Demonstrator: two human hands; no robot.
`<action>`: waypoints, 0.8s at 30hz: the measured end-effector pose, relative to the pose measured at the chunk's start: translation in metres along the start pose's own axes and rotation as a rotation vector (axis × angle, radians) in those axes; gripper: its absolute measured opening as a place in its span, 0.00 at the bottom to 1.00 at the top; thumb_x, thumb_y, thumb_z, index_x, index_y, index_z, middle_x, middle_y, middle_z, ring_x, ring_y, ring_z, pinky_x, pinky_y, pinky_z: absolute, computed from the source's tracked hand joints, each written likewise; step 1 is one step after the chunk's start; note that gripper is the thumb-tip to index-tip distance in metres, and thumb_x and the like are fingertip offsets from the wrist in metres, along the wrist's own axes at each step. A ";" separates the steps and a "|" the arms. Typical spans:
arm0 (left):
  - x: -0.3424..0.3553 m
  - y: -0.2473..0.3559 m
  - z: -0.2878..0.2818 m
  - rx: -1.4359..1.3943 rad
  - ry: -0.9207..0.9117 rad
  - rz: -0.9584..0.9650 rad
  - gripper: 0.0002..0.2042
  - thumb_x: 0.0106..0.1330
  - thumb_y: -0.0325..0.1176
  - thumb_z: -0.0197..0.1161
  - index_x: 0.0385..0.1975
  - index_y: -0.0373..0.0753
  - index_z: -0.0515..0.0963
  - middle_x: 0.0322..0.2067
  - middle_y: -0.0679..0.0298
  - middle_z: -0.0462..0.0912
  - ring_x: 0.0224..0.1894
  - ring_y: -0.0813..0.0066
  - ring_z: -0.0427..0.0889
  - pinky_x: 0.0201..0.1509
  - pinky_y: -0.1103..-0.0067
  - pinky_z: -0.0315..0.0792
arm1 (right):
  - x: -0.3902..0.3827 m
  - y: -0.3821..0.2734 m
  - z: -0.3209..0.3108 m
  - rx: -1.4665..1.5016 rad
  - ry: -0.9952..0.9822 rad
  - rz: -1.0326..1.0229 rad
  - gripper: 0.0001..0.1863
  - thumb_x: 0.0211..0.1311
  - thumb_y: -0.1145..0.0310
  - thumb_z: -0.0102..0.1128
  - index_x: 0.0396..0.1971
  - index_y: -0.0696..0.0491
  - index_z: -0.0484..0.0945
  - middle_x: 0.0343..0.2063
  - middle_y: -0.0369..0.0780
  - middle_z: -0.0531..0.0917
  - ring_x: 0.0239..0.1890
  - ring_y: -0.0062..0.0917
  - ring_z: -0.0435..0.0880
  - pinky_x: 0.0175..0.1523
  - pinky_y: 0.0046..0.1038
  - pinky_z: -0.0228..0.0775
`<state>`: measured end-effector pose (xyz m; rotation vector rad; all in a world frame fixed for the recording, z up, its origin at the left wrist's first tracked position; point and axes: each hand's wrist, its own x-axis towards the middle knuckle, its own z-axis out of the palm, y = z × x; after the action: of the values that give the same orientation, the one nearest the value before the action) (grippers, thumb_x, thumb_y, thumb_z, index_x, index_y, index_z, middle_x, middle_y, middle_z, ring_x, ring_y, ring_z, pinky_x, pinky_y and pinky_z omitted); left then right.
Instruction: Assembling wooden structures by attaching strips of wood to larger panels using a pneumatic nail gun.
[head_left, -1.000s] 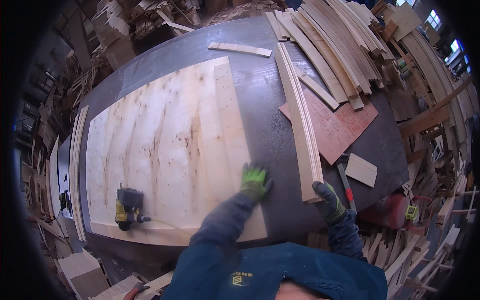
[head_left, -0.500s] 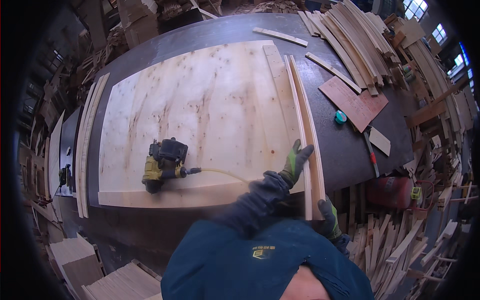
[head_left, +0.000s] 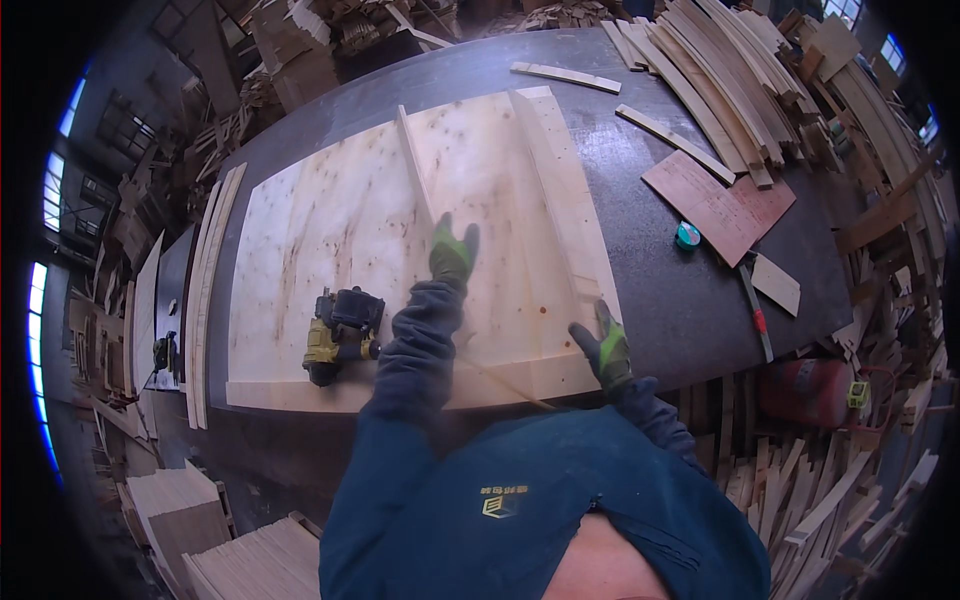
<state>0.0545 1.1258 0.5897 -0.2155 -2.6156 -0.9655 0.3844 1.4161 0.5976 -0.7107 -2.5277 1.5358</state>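
Observation:
My left hand [head_left: 452, 252], in a green and grey glove, is at the near end of a narrow board [head_left: 415, 160] on the pale plywood panel [head_left: 300, 230], its fingers apart and touching or nearly touching it. My right hand [head_left: 608, 350], similarly gloved, has thumb and fingers spread by the near end of a second board [head_left: 555, 200] along the panel's right side. Left of my forearm a black and yellow nail gun [head_left: 340, 330] lies on the panel with a yellow hose.
The panel rests on a dark table [head_left: 680, 330]. Stacked strips [head_left: 710, 90], a pink board [head_left: 690, 200], a teal tape roll [head_left: 687, 236] and a red-marked tool [head_left: 757, 310] lie rightward. Long strips [head_left: 210, 300] lie leftward. A red tank [head_left: 800, 395] stands below the right edge.
The boards I held at the panel's right now lie apart, one nearer the middle. My left hand has moved left and up, my right hand up and left, both with fingers spread.

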 end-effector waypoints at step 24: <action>0.080 -0.044 0.353 0.288 -0.370 -0.027 0.73 0.68 0.89 0.73 1.00 0.38 0.57 0.94 0.26 0.57 0.98 0.16 0.47 1.02 0.37 0.39 | 0.299 0.160 0.128 -0.965 0.055 -0.023 0.42 0.91 0.32 0.59 0.76 0.58 0.91 0.84 0.57 0.80 0.81 0.67 0.76 0.89 0.69 0.63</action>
<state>-0.1249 1.3245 0.3419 -0.3117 -3.0618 -0.5874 0.1329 1.5036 0.3520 -0.7533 -3.1202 0.1767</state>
